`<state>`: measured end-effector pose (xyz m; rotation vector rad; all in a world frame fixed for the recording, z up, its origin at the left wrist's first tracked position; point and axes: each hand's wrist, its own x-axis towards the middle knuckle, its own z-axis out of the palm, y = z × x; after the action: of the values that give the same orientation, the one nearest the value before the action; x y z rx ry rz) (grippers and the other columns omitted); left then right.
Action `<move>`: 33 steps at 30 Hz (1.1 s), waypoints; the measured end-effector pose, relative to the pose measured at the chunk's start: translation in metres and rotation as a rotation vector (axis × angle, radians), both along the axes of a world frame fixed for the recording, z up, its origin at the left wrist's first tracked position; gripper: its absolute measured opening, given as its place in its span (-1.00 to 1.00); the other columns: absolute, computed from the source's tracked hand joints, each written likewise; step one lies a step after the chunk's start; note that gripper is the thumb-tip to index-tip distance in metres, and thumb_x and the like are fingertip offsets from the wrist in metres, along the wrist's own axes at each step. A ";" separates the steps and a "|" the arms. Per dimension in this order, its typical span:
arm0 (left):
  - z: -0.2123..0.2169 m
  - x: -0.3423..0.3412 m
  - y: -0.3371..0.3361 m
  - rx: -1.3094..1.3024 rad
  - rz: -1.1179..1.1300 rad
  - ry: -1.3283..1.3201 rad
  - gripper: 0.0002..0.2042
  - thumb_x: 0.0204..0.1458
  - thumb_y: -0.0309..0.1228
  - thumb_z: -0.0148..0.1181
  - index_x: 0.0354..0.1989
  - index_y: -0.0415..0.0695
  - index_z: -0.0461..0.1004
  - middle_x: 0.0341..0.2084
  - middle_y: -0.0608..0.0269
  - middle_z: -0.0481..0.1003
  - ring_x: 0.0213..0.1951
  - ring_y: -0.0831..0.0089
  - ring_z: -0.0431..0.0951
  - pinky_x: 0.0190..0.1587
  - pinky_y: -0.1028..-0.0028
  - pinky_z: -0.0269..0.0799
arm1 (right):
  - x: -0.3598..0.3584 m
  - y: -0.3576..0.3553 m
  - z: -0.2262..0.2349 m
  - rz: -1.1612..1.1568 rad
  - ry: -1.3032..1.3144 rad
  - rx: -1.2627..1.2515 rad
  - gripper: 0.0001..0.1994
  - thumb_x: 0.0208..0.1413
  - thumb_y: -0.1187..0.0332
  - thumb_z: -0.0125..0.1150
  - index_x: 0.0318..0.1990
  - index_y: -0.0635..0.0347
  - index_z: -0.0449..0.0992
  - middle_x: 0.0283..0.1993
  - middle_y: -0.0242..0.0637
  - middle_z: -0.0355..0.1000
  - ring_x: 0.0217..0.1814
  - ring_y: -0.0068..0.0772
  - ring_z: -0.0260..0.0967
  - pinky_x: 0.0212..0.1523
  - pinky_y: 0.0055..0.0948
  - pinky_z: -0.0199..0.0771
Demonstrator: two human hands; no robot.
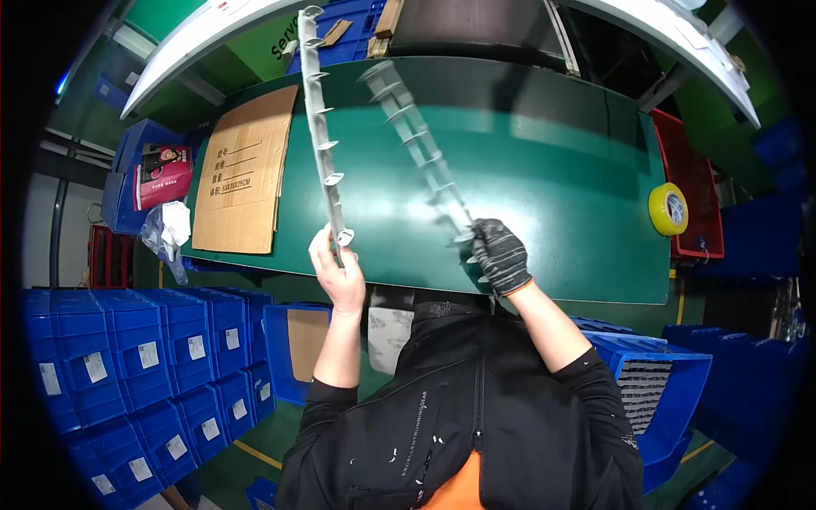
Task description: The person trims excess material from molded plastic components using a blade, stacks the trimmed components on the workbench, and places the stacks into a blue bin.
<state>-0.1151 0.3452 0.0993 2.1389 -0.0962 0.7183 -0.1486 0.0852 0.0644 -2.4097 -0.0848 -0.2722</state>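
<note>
Bare, my left hand (340, 274) grips the lower end of a long grey strip (317, 110) with a row of small projecting tabs. That strip stands nearly upright in the view, its far end reaching past the table's back edge. A dark striped glove with an orange cuff covers my right hand (501, 257). Its fingers are closed round the near end of a second grey tabbed strip (416, 132), smeared by motion and leaning up to the left. The two strips are apart, above the green table (561, 187). Whether the strips are metal or plastic I cannot tell.
Flat cardboard (242, 174) lies on the table's left side. A yellow tape roll (668, 209) sits at the right edge beside a red bin (693, 187). Blue crates (153, 340) are stacked at lower left; another blue crate (671, 374), at lower right, holds several grey strips.
</note>
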 end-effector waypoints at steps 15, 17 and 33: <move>0.003 0.025 -0.099 -0.673 -0.748 0.936 -0.64 0.04 -0.43 -0.01 0.04 -0.22 0.24 -0.21 0.24 0.42 -0.30 0.57 0.44 -0.39 0.59 0.40 | -0.020 -0.054 0.020 -0.333 0.400 0.965 -0.84 0.02 0.48 0.00 -0.25 0.28 0.44 -0.41 -0.33 0.43 -0.48 -0.59 0.34 -0.47 -0.61 0.37; 0.021 0.015 -0.102 -0.701 -0.726 0.989 -0.65 0.05 -0.37 0.00 0.01 -0.21 0.26 -0.21 0.26 0.42 -0.30 0.57 0.44 -0.45 0.60 0.38 | -0.028 -0.045 0.033 -0.286 0.366 1.131 -0.84 0.04 0.47 -0.03 -0.26 0.27 0.45 -0.41 -0.33 0.43 -0.46 -0.59 0.34 -0.44 -0.61 0.37; 0.030 -0.016 -0.121 -0.967 -0.817 1.074 -0.63 0.05 -0.33 0.00 -0.03 -0.31 0.23 -0.25 0.05 0.42 -0.42 0.49 0.48 -0.60 0.63 0.45 | -0.058 -0.026 0.060 -0.306 0.282 1.022 -0.83 0.02 0.42 0.04 -0.26 0.34 0.42 -0.42 -0.28 0.45 -0.41 -0.53 0.35 -0.37 -0.56 0.35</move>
<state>-0.1316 0.2238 0.1289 1.1184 -0.0198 -0.7640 -0.2061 0.0590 0.1248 -1.4071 0.4503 -0.0698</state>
